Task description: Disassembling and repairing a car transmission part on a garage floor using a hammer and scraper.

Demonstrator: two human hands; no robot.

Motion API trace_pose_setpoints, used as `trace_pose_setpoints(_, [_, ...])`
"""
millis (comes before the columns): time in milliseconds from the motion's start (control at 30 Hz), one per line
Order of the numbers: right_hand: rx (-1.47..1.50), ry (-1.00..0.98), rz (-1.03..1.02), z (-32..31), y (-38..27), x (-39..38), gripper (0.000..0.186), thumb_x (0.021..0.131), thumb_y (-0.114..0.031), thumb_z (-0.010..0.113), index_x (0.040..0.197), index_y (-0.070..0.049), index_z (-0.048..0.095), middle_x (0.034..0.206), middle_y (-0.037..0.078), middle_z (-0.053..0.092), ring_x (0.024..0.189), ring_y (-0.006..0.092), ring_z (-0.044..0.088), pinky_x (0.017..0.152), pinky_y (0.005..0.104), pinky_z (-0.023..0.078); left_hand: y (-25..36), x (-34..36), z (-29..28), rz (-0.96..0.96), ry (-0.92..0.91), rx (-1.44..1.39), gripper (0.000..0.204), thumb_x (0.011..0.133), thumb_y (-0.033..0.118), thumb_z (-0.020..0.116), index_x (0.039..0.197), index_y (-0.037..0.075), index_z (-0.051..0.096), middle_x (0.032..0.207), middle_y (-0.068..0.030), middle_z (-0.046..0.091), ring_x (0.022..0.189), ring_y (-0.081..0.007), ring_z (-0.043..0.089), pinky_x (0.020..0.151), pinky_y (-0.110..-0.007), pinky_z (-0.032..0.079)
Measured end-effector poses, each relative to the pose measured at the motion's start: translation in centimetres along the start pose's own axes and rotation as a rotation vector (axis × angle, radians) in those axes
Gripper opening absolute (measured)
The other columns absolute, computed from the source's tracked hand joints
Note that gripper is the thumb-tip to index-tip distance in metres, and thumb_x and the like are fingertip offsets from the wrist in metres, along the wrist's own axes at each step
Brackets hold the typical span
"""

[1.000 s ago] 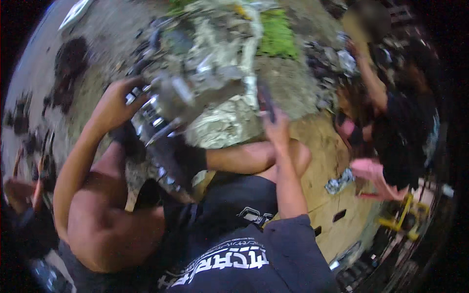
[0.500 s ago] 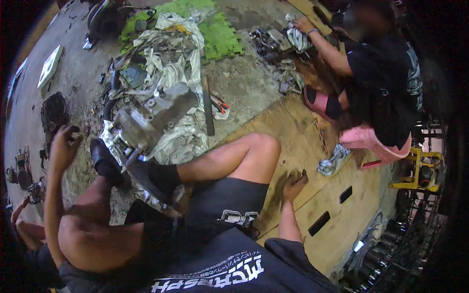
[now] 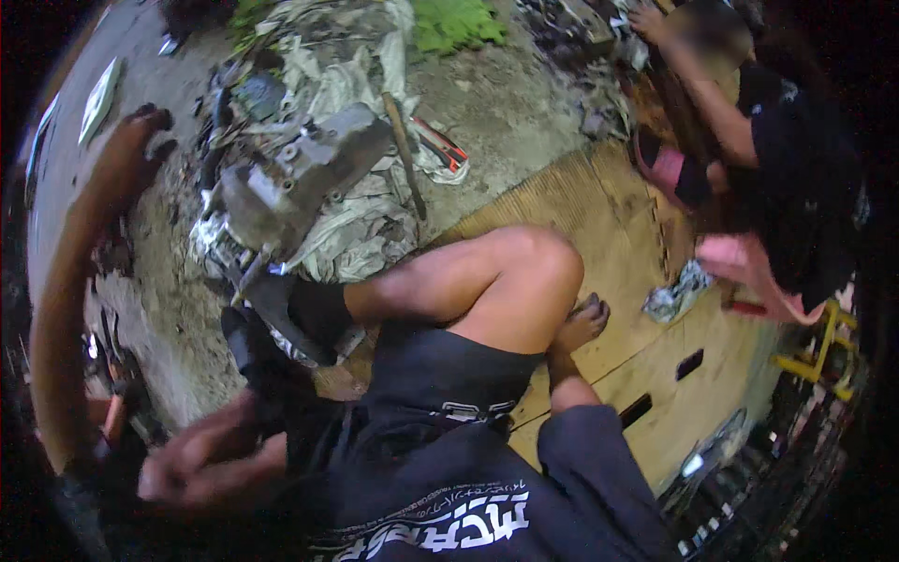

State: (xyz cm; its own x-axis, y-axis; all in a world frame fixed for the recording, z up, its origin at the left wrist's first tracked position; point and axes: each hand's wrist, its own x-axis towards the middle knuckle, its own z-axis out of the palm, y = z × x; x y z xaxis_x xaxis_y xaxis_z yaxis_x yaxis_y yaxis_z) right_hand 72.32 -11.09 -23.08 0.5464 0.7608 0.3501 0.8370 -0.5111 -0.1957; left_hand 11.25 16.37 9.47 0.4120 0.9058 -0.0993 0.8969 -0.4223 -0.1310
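My left hand (image 3: 147, 136) reaches out over the floor at the left, thumb and fingers apart, with nothing visible in it. Beside my raised right knee, my right hand (image 3: 582, 323) is low over the cardboard (image 3: 562, 201), fingers loosely spread and bare. Part of its wrist is hidden by the knee. Between the two hands lies a cast metal engine part (image 3: 304, 173), bulky and grey, in front of my crossed feet. It rests on crumpled whitish sheeting (image 3: 361, 244). To its right are a long thin bar (image 3: 405, 155) and a red-and-black tool (image 3: 440, 147).
A co-worker (image 3: 787, 159) sits on a pink stool (image 3: 749, 262) at the right, reaching toward dark metal parts (image 3: 567, 33). A rag (image 3: 676, 292) lies near the stool. A yellow metal frame (image 3: 815, 361) stands at the far right; green matting (image 3: 459, 23) lies at the back.
My left arm has stretched farther forward. My right hand has drawn in beside my knee. The view has shifted, and my left knee has moved lower. The co-worker's arm has shifted too.
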Motion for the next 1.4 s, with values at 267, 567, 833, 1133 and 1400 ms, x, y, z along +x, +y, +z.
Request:
trace_pose_setpoints(267, [-0.007, -0.013, -0.039, 1.0, 0.5, 1.4, 0.05, 0.08, -0.033, 0.066, 0.117, -0.002, 0.05, 0.121, 0.023, 0.046, 0.114, 0.042, 0.042, 0.095, 0.0555, 0.034, 5.7, 17.0, 3.8, 0.383, -0.082, 0.062, 0.04, 0.079, 0.004, 0.065, 0.118, 0.005, 0.057, 0.125, -0.0194, 0.054, 0.118, -0.0366, 0.05, 0.101, -0.042, 0.038])
trace_pose_setpoints(567, [-0.059, -0.101, 0.016, -1.5, 2.1, 2.0, 0.052, 0.08, -0.033, 0.065, 0.12, -0.005, 0.046, 0.123, 0.022, 0.039, 0.119, 0.0423, 0.036, 0.097, 0.0574, 0.031, 7.6, 19.2, 6.3, 0.27, -0.494, -0.408, 0.031, 0.088, 0.005, 0.055, 0.12, 0.002, 0.055, 0.121, -0.0154, 0.058, 0.114, -0.0289, 0.055, 0.095, -0.036, 0.042])
trace_pose_setpoints(833, [0.015, -0.016, -0.03, 0.5, 1.6, 1.3, 0.053, 0.076, -0.035, 0.066, 0.115, -0.005, 0.047, 0.117, 0.021, 0.039, 0.111, 0.0406, 0.04, 0.09, 0.0567, 0.034, 27.9, -9.2, 7.3, 0.073, -0.794, -0.737, 0.025, 0.074, 0.001, 0.065, 0.1, 0.003, 0.063, 0.095, -0.0155, 0.064, 0.092, -0.0359, 0.062, 0.078, -0.041, 0.05])
trace_pose_setpoints(1133, [-0.083, -0.023, 0.059, -1.9, 3.8, 0.6, 0.053, 0.077, -0.042, 0.066, 0.117, -0.01, 0.053, 0.124, 0.024, 0.044, 0.121, 0.038, 0.037, 0.094, 0.0556, 0.032, 42.1, -23.1, 9.5, -0.14, -0.984, -0.822, 0.023, 0.083, 0.015, 0.063, 0.104, 0.006, 0.063, 0.101, -0.0168, 0.063, 0.095, -0.0356, 0.061, 0.081, -0.042, 0.05])
trace_pose_setpoints(1400, [-0.43, -0.112, 0.901, -15.3, 29.6, -3.4, 0.097, 0.06, -0.06, 0.079, 0.121, 0.004, 0.039, 0.108, 0.023, 0.052, 0.1, 0.0347, 0.053, 0.085, 0.0491, 0.045, 50.2, -33.5, 6.7, -0.335, -1.203, -1.032, 0.022, 0.085, 0.016, 0.063, 0.103, 0.004, 0.063, 0.1, -0.0133, 0.065, 0.085, -0.023, 0.066, 0.072, -0.034, 0.052])
